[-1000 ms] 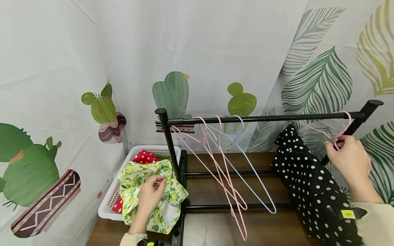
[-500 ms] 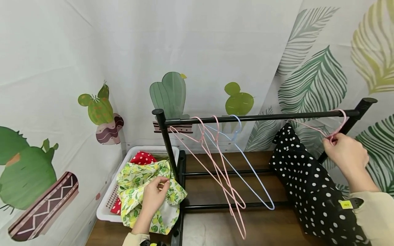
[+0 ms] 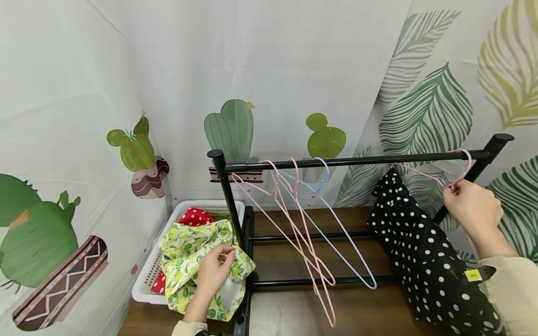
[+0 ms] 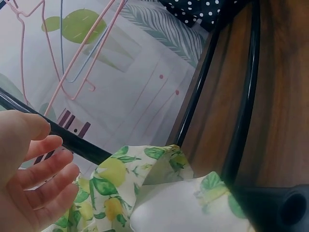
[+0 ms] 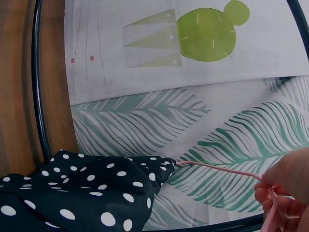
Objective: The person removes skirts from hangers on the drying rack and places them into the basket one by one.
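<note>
In the head view my right hand [image 3: 474,205] pinches the neck of a pink hanger [image 3: 465,170] whose hook sits over the rack's top bar at the right end. A black garment with white polka dots [image 3: 424,252] hangs from that hanger; the right wrist view shows the hanger's pink arm [image 5: 217,168] running into the dotted cloth [image 5: 111,188]. My left hand [image 3: 215,270], its fingers loosely bent, is over a lemon-print garment [image 3: 185,252] at the basket. In the left wrist view the left hand [image 4: 38,174] holds nothing, with lemon cloth [image 4: 111,179] just beyond it.
A black clothes rack [image 3: 361,161] stands on the wooden surface [image 3: 353,308]. Two pink hangers [image 3: 300,224] and a blue hanger [image 3: 344,228] hang from its bar. Left of it is a white basket [image 3: 147,275] with red polka-dot cloth [image 3: 195,216] inside. A printed curtain [image 3: 294,70] hangs behind.
The head view has shifted slightly. My left hand has moved a little right and down over the lemon-print garment. My right hand keeps its pinch on the pink hanger's neck.
</note>
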A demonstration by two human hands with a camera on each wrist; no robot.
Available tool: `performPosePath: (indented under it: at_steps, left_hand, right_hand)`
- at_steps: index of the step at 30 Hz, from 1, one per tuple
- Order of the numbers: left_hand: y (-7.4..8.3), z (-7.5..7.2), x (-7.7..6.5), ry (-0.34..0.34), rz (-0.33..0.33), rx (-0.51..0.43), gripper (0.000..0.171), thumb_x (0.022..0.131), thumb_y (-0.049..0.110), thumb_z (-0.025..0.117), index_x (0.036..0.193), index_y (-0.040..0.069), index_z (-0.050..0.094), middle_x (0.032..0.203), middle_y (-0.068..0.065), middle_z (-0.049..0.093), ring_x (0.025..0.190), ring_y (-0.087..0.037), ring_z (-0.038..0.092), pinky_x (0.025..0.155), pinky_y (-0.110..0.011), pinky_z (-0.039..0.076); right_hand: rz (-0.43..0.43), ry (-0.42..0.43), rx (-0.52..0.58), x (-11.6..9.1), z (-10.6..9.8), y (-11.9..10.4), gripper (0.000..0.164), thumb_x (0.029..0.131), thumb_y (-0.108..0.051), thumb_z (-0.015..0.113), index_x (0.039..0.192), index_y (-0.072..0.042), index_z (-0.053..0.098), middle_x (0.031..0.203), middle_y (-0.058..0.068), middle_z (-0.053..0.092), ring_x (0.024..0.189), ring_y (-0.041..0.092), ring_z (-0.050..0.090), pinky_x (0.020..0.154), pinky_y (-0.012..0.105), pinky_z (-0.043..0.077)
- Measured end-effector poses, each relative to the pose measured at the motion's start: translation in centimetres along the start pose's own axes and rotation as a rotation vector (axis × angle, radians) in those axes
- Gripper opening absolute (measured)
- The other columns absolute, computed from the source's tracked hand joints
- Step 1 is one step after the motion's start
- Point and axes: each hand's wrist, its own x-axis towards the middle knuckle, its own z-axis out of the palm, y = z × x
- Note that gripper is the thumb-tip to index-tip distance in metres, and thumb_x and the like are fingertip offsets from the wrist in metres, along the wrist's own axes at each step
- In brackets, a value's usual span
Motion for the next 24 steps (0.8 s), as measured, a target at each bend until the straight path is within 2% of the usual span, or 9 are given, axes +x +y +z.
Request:
performPosePath:
  at_steps: [8, 13, 20, 24]
  left_hand:
    - [0.2, 0.8, -0.3, 0.005, 0.007, -0.015, 0.007, 0.085, 0.016, 0.064, 0.089, 0.014, 0.069, 0.086, 0.003, 0.068, 0.066, -0.004, 0.06, 0.059, -0.02, 0.049]
    - [0.6, 1.5, -0.4, 0.007, 0.026, -0.051, 0.006, 0.085, 0.014, 0.065, 0.088, 0.013, 0.069, 0.086, 0.002, 0.068, 0.065, -0.003, 0.06, 0.058, -0.02, 0.049]
    - [1.1, 2.3, -0.8, 0.009, 0.034, -0.064, 0.007, 0.084, 0.014, 0.065, 0.086, 0.021, 0.068, 0.084, 0.005, 0.066, 0.063, -0.002, 0.057, 0.055, -0.019, 0.047]
    - [1.3, 2.8, -1.0, 0.006, 0.046, -0.07, 0.007, 0.084, 0.014, 0.066, 0.085, 0.021, 0.067, 0.083, 0.005, 0.066, 0.064, -0.002, 0.057, 0.057, -0.02, 0.048]
  right_hand:
    - [-0.043, 0.053, 0.006, -0.3, 0.0, -0.4, 0.021, 0.088, -0.023, 0.043, 0.078, -0.007, 0.053, 0.061, 0.014, 0.053, 0.054, 0.035, 0.046, 0.041, 0.042, 0.029]
    - [-0.063, 0.068, 0.003, -0.5, -0.2, -0.7, 0.023, 0.09, -0.025, 0.044, 0.079, -0.007, 0.054, 0.06, 0.012, 0.053, 0.054, 0.034, 0.047, 0.041, 0.041, 0.028]
    - [-0.105, 0.073, 0.005, -0.8, -0.3, -1.4, 0.026, 0.091, -0.028, 0.045, 0.078, -0.008, 0.055, 0.058, 0.009, 0.053, 0.05, 0.03, 0.046, 0.038, 0.038, 0.027]
    - [-0.121, 0.081, -0.002, -1.0, -0.5, -1.8, 0.026, 0.091, -0.027, 0.046, 0.075, -0.009, 0.056, 0.056, 0.007, 0.053, 0.049, 0.028, 0.045, 0.038, 0.037, 0.027]
